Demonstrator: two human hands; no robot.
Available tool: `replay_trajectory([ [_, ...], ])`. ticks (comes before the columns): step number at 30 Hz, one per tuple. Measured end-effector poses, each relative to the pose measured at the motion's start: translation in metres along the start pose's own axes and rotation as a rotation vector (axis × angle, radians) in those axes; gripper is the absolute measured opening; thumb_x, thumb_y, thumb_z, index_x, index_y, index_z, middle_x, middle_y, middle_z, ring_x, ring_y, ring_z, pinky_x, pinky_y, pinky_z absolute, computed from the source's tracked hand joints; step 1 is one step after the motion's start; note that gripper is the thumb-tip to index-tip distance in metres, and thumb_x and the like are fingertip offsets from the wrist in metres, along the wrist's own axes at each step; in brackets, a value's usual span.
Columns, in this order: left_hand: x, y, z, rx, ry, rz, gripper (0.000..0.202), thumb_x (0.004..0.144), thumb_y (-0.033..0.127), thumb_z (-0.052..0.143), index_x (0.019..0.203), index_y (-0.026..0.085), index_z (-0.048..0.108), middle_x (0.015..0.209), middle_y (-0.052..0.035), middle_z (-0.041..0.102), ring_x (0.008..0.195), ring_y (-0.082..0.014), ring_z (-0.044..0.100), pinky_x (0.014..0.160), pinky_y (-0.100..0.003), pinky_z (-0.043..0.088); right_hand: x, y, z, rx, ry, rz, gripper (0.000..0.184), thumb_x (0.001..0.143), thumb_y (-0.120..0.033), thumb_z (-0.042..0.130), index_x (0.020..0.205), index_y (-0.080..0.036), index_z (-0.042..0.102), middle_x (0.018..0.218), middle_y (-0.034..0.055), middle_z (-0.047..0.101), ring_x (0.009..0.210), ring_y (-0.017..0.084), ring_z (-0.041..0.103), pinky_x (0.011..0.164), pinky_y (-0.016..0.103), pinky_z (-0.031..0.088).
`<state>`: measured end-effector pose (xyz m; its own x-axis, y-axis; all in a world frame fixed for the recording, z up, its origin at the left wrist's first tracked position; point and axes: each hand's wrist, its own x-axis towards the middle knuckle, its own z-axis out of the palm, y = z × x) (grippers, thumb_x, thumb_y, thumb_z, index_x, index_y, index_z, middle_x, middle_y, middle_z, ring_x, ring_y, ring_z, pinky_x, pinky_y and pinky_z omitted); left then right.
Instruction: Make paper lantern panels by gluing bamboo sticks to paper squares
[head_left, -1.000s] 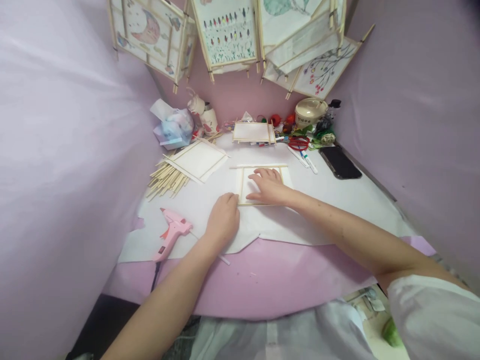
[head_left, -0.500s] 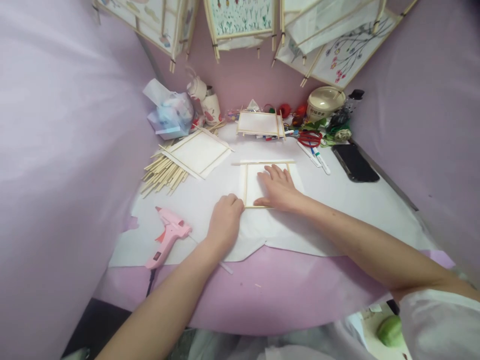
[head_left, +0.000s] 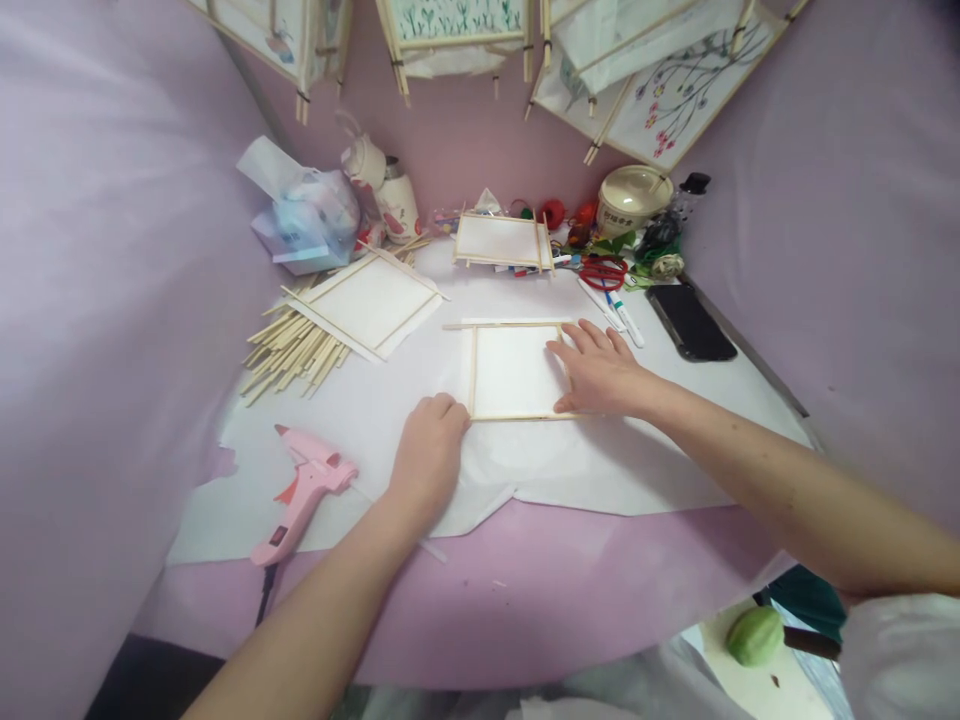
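A frame of thin wooden sticks [head_left: 473, 372] with white paper [head_left: 517, 370] inside it lies flat on the white sheet in front of me. The fingers of my left hand [head_left: 430, 450] are curled and closed on the frame's near left corner. My right hand [head_left: 600, 372] rests over the frame's right side, fingers spread, the thumb near the bottom stick. It hides the right stick and part of that edge.
A pink glue gun [head_left: 307, 490] lies at left. Behind it are a pile of sticks [head_left: 292, 350] and another papered frame [head_left: 367, 300]. A third frame [head_left: 499, 240], red scissors [head_left: 604, 272], pens [head_left: 619, 315] and a phone [head_left: 691, 322] lie farther back. Painted lanterns [head_left: 461, 25] hang above.
My right hand has slid right across the paper to the frame's right side, uncovering its middle. My left hand stays at the near left corner. The whole view has shifted slightly.
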<state>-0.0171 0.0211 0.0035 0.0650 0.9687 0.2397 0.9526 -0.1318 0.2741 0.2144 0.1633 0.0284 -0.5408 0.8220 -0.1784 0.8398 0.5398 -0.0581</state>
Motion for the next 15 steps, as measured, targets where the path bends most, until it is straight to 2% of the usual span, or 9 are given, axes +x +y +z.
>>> replay_trajectory([
  [5,-0.001,-0.002,0.002,0.006,0.018,0.021,0.022,0.095,0.015,0.046,0.082,0.018,0.063,0.092,-0.0093,0.061,0.087,-0.0246,0.053,0.076,-0.037,0.045,0.005,-0.011,-0.01,-0.067,-0.022,-0.073,0.096,0.061,-0.041,0.082,0.146,-0.022,0.041,0.161,0.0159,0.022,0.149,0.039,0.008,0.117,0.061,0.011],
  [9,-0.003,-0.002,0.002,-0.004,0.031,0.03,0.021,0.096,0.017,0.045,0.085,0.017,0.063,0.093,-0.01,0.06,0.087,-0.0249,0.053,0.077,-0.038,0.045,0.009,-0.013,-0.011,-0.102,-0.011,-0.116,0.09,0.06,-0.041,0.083,0.14,-0.023,0.047,0.159,0.0151,0.027,0.148,0.04,0.012,0.117,0.061,0.013],
  [12,-0.004,0.002,0.001,-0.026,0.036,0.013,0.021,0.096,0.017,0.042,0.098,0.017,0.063,0.097,-0.0113,0.06,0.092,-0.0262,0.053,0.08,-0.04,0.045,0.008,-0.008,-0.018,-0.09,-0.021,-0.124,0.092,0.061,-0.043,0.081,0.143,-0.023,0.045,0.16,0.0155,0.025,0.148,0.04,0.014,0.116,0.061,0.014],
  [15,-0.004,0.007,-0.001,-0.139,0.022,-0.072,0.024,0.097,0.024,0.041,0.11,0.019,0.061,0.101,-0.0104,0.06,0.096,-0.0271,0.053,0.084,-0.042,0.045,0.006,-0.001,-0.027,-0.049,0.007,-0.12,0.097,0.063,-0.047,0.08,0.148,-0.025,0.038,0.162,0.0141,0.022,0.148,0.04,0.012,0.117,0.061,0.012],
])
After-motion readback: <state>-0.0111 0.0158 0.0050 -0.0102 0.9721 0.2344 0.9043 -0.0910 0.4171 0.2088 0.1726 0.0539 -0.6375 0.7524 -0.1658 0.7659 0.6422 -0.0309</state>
